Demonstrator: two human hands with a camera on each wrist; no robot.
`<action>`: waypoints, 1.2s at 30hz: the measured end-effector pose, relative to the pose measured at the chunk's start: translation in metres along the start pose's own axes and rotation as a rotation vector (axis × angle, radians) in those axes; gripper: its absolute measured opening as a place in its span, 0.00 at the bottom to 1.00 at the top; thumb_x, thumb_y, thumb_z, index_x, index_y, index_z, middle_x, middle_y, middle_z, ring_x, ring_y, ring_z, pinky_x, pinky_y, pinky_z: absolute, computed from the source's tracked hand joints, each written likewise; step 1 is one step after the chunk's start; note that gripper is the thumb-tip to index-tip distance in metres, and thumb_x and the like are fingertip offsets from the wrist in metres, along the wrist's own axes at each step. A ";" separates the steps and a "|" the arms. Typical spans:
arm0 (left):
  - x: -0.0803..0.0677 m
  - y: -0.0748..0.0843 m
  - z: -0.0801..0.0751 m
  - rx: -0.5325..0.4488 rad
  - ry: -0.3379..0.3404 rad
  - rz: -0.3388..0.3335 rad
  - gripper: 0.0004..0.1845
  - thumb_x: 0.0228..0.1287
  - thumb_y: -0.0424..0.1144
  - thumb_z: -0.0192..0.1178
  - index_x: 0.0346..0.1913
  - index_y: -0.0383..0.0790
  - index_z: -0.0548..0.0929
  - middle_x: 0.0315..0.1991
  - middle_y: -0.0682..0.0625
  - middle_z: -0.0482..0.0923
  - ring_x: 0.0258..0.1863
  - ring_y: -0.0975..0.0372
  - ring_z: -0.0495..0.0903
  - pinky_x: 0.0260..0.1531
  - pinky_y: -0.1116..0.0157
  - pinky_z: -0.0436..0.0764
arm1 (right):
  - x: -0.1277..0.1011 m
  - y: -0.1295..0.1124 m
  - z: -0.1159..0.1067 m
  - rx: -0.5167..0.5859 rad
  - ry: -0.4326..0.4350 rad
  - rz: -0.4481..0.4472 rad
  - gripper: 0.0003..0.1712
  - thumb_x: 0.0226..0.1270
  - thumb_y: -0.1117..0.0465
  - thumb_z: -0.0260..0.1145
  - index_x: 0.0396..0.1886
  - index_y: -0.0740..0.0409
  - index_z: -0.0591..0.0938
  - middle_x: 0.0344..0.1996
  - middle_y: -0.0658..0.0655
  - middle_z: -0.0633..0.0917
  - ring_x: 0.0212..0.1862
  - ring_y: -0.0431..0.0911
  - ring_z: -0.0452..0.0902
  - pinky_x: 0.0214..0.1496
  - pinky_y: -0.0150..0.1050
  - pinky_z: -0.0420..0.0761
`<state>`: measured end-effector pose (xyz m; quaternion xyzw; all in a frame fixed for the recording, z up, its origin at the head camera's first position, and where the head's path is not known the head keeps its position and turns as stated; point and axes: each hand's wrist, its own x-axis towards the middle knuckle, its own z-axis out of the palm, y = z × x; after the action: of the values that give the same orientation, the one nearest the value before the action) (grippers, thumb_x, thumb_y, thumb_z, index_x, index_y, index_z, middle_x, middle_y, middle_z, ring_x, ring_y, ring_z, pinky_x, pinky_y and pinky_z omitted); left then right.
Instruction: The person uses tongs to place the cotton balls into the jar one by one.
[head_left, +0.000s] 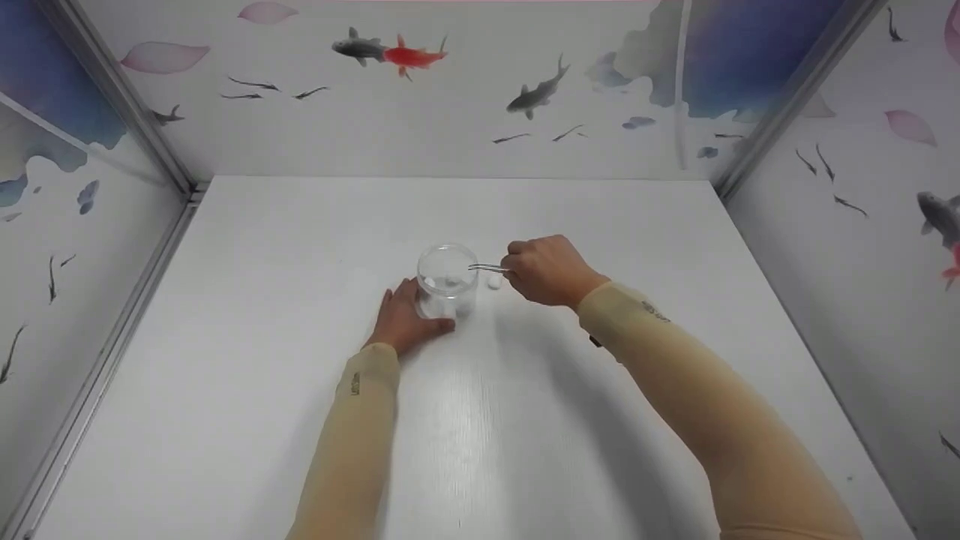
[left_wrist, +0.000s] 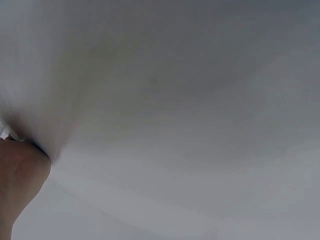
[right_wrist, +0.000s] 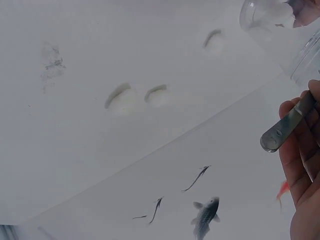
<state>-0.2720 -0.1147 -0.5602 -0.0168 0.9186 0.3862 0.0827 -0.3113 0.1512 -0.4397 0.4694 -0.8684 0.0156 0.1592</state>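
Observation:
A clear jar (head_left: 448,300) stands upright on the white table, with something small and white (head_left: 452,280) visible through it. My left hand (head_left: 405,321) holds the jar from its left and near side, thumb across the front; only the edge of that hand (left_wrist: 22,175) shows in the left wrist view. My right hand (head_left: 551,268) pinches metal tweezers (head_left: 489,268), their tips over the right side of the jar's mouth. The rounded end of the tweezers (right_wrist: 280,135) sticks out past the fingers. Whether the tips hold anything is too small to tell.
A white ball, like cotton (head_left: 494,282), lies on the table (head_left: 225,390) just right of the jar. Several such balls (right_wrist: 121,102) lie spread out in the right wrist view. Panels printed with fish (head_left: 450,142) stand around the back and sides.

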 end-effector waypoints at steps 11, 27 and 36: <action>0.000 0.000 -0.001 -0.003 0.008 0.005 0.59 0.47 0.60 0.76 0.78 0.43 0.56 0.77 0.46 0.57 0.77 0.56 0.47 0.75 0.63 0.30 | -0.043 0.044 0.004 0.001 -0.042 0.154 0.04 0.64 0.65 0.68 0.33 0.59 0.89 0.24 0.53 0.82 0.22 0.46 0.78 0.23 0.43 0.83; -0.001 -0.001 0.000 -0.018 -0.006 -0.014 0.60 0.47 0.61 0.76 0.79 0.44 0.55 0.78 0.46 0.54 0.78 0.55 0.45 0.75 0.63 0.30 | -0.094 0.078 0.026 -0.011 -0.097 0.272 0.03 0.62 0.66 0.71 0.30 0.61 0.88 0.23 0.55 0.82 0.22 0.49 0.79 0.23 0.46 0.83; 0.001 0.000 0.000 -0.019 -0.003 -0.022 0.61 0.46 0.61 0.77 0.79 0.44 0.55 0.78 0.46 0.54 0.78 0.54 0.45 0.75 0.61 0.31 | -0.097 0.081 0.032 -0.028 -0.182 0.331 0.04 0.64 0.65 0.71 0.33 0.62 0.89 0.26 0.57 0.84 0.24 0.48 0.78 0.28 0.46 0.84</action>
<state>-0.2728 -0.1152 -0.5603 -0.0271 0.9146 0.3938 0.0880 -0.3369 0.2695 -0.4885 0.3173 -0.9447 -0.0130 0.0818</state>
